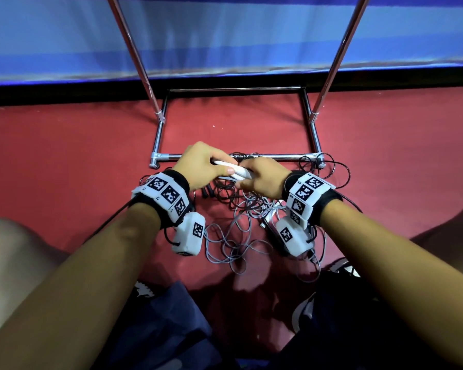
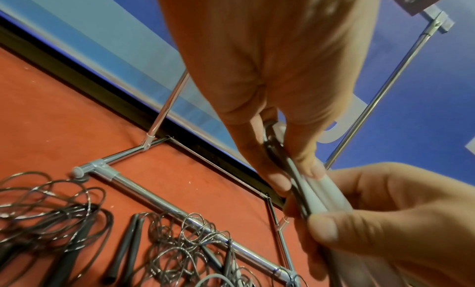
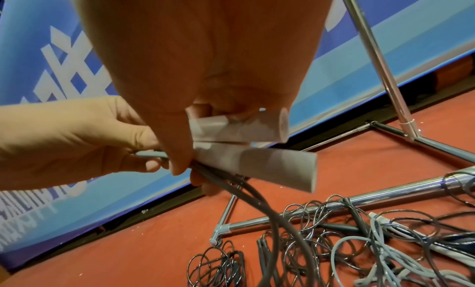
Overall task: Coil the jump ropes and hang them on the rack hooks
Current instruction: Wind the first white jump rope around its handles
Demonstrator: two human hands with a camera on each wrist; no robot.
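Two hands are counted: the left hand (image 1: 202, 166) and the right hand (image 1: 262, 180). Two white handles (image 3: 246, 147) are seen side by side between them. One metal rack (image 1: 235, 156) is counted, with two uprights. The tangled ropes (image 1: 241, 225) on the floor cannot be counted exactly; several dark handles (image 2: 126, 246) are seen.

Polished chrome metal tubing on the garment-style rack (image 1: 235, 157), mirror-glossy, with matt grey plastic corner joints (image 2: 99, 167). Just in front of that rack's base bar, thin dark jump-rope cords (image 3: 308, 220) with a wiry, slightly shiny look, beside thicker pale grey cords (image 1: 233, 244) of smooth, rubbery-looking plastic. Two pale grey cylindrical handles (image 3: 253, 147), smooth, matt plastic. Under the rack, red floor covering (image 1: 64, 145), dull, faintly textured. Behind it, a blue printed banner (image 1: 225, 36), smooth with slight sheen.
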